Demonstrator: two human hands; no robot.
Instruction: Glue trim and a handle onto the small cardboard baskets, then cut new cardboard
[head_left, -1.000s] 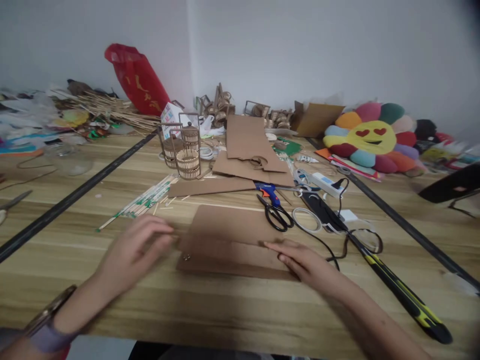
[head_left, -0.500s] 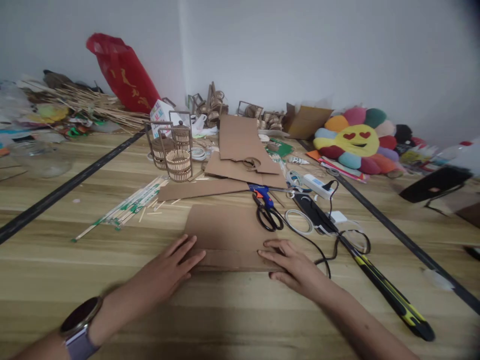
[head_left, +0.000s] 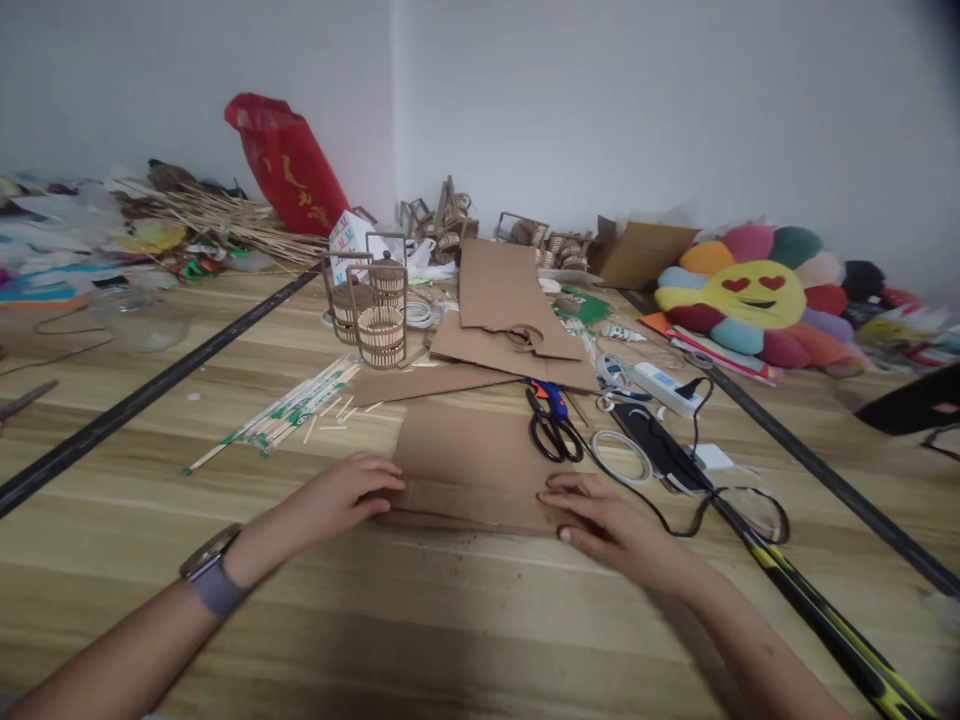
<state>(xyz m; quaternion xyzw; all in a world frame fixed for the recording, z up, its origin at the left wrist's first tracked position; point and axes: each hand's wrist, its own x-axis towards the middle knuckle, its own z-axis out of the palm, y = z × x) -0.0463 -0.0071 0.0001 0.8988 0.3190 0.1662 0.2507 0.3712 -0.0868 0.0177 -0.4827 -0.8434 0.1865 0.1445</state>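
A sheet of brown cardboard (head_left: 472, 450) lies flat on the wooden table before me, a narrow creased strip running along its near edge. My left hand (head_left: 352, 495) rests at its left edge, fingertips just over the cardboard and thumb apart from the fingers. Over the near right corner, my right hand (head_left: 600, 515) touches the sheet with fingers stretched and parted. Neither hand grips anything. Just beyond the sheet's right side lie black-handled scissors (head_left: 555, 437), next to a blue glue gun (head_left: 555, 398).
More cardboard pieces (head_left: 499, 285) lie behind the sheet. Small wooden baskets (head_left: 382, 335) stand back left, near bundled sticks (head_left: 300, 405). To the right are a power strip (head_left: 667, 390), cables, a yellow-black handled tool (head_left: 832, 620) and a flower cushion (head_left: 754, 295).
My left hand's fingers have drawn closer together and sit nearer the sheet's left edge. The right hand stays at the right corner. The whole scene has shifted rightward in view.
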